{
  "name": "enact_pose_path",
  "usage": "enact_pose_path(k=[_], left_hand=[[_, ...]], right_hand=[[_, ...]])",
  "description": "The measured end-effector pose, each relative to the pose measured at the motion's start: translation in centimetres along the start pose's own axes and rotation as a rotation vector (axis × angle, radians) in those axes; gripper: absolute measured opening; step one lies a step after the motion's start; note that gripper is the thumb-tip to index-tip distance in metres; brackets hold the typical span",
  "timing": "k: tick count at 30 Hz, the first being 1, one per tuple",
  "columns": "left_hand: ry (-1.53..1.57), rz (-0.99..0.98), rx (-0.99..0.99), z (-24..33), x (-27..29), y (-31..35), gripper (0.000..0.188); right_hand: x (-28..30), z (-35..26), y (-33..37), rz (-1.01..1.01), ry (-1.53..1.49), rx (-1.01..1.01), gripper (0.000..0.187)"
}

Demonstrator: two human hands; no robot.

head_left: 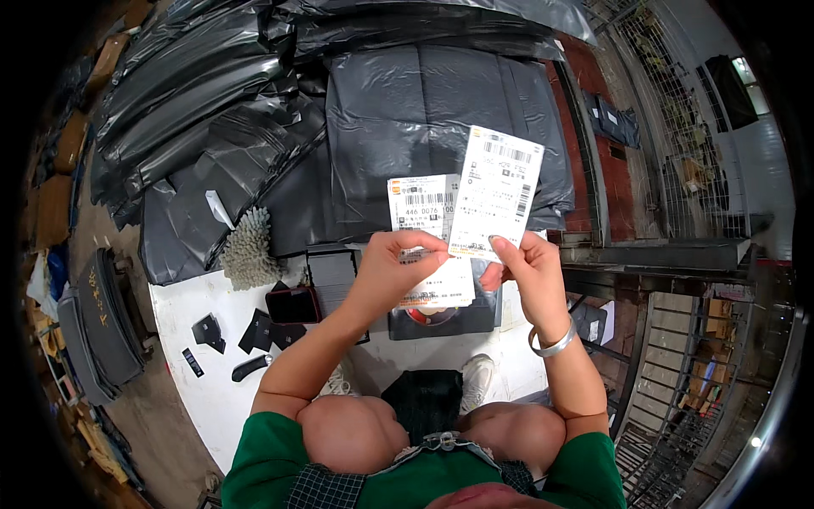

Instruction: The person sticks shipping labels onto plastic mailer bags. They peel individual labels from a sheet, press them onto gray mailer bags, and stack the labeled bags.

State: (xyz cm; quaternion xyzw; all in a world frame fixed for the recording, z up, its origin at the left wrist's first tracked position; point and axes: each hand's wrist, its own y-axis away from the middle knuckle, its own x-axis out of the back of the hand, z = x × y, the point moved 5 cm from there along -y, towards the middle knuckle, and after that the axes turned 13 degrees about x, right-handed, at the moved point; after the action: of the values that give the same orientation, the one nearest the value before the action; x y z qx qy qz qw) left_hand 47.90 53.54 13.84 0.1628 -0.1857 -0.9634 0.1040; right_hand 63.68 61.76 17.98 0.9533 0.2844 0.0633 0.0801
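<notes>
Beyond the label stack (420, 212) lie black bags (441, 102); left of it, a grey duster (251, 244) and phone (293, 304). Your left fingers (417, 243) and right fingers (510, 253) pinch the loose label (494, 193) overlapping its right edge.

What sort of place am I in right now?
Probably a parcel-packing area or small warehouse: black plastic packages are piled ahead of you, your hands hold barcoded paper labels, and brown cardboard boxes show at the left edge.

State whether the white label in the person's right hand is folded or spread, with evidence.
Spread: the white label shows a long, straight-edged printed face with no visible fold, extending up from the right hand.
</notes>
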Motion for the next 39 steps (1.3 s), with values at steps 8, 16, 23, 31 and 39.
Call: enact_pose_path(k=[8, 16, 23, 31, 39], left_hand=[[-0.034, 0.021, -0.147, 0.8, 0.4, 0.9, 0.007], [0.877, -0.028, 0.003, -1.5, 8.3, -0.9, 0.014], [1.166, 0.692, -0.661, -5.0, 31.8, 2.5, 0.021], [0.791, 0.941, -0.699, -0.3, 29.2, 6.1, 0.041], [0.769, 0.747, -0.728, 2.1, 23.8, 6.0, 0.052]], right_hand=[[-4.9, -3.9, 0.6, -0.152, 0.679, 0.662, 0.020], [1.8, 1.0, -11.4, 0.002, -0.456, 0.069, 0.021], [-0.8, -1.1, -16.3, 0.062, 1.394, 0.684, 0.011], [-5.3, 2.3, -17.8, -0.219, 1.052, 0.823, 0.039], [6.3, 6.7, -17.0, 0.301, 1.670, 0.410, 0.059]])
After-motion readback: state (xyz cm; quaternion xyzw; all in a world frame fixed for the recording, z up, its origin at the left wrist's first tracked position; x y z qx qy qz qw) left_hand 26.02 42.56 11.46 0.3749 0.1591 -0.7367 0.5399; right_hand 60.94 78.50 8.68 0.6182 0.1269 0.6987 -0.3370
